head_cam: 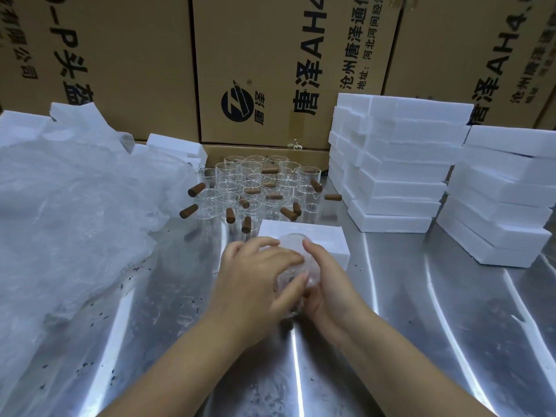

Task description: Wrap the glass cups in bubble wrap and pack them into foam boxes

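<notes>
The background is filled by tall printed cardboard cartons, and the foreground by a shiny steel table. A large heap of bubble wrap is piled on its left side; two stacks of white foam boxes are set on the right. A cluster of glass cups with brown handles is gathered at the back centre. One foam box is placed just beyond the hands. A wrapped cup is gripped above the table by the left hand and right hand, fingers curled around it.
</notes>
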